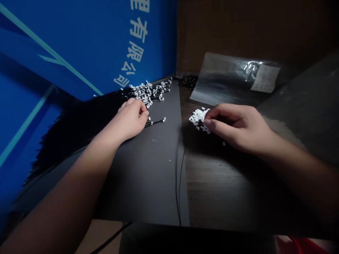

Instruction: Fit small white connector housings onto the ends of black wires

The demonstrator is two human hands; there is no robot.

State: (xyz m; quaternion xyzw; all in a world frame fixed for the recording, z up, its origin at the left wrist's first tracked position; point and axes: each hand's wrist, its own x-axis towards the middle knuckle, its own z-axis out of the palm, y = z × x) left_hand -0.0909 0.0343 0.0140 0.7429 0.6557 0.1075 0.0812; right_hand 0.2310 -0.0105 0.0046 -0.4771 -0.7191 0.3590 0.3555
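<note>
My left hand [134, 116] is closed, fingers curled and thumb against the index finger, at the near edge of a large bundle of black wires [79, 118]. What its fingers hold is hidden. Small white connectors [148, 91] cap the wire ends just beyond it. A few black wires [157, 122] with white ends lie apart, right beside that hand. Over the dark wooden surface, my right hand [238, 127] pinches thumb and index finger together at a pile of small white connector pieces [197, 118]. Whether a piece sits between those fingertips does not show.
A clear plastic bag [225, 76] with a white label lies behind the pile. A blue printed panel [87, 42] rises at the left. Thin black cables [177, 176] run down the grey mat [143, 169] to the front edge. One loose white piece [224, 143] lies below my right hand.
</note>
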